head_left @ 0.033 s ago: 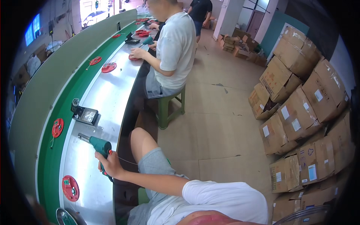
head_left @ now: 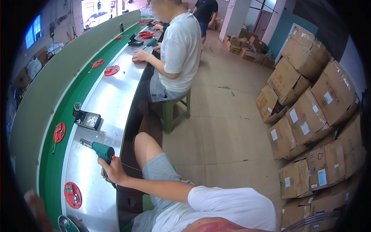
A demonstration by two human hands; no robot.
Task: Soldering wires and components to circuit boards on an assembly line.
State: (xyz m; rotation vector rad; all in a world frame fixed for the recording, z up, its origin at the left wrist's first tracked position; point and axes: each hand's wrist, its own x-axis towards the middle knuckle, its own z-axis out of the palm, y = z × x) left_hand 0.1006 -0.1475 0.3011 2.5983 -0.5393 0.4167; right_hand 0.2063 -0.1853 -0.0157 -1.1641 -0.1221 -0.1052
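Note:
My right hand (head_left: 114, 170) is wrapped round the grip of a green soldering gun (head_left: 102, 149) with a metal front end and a thin wire trailing from it. The gun hangs over the metal bench, pointing left, just nearer than a black soldering stand with a tray (head_left: 89, 120). At the lower left rim is my left hand (head_left: 38, 210), dark and blurred, its fingers not readable. Between the hands, a round red disc with a small green circuit board (head_left: 73, 195) lies on the bench. Close to my left hand stands a round metal dish (head_left: 66, 223), cut off below.
Along the green belt (head_left: 65, 102) lie more red discs with wires, such as one red disc (head_left: 59, 132). A seated co-worker (head_left: 179, 50) works farther up the bench on a green stool (head_left: 169, 116). Stacked cardboard boxes (head_left: 305, 120) line the right side.
My left hand has come farther into view at the lower left. The soldering gun and my right hand have hardly moved.

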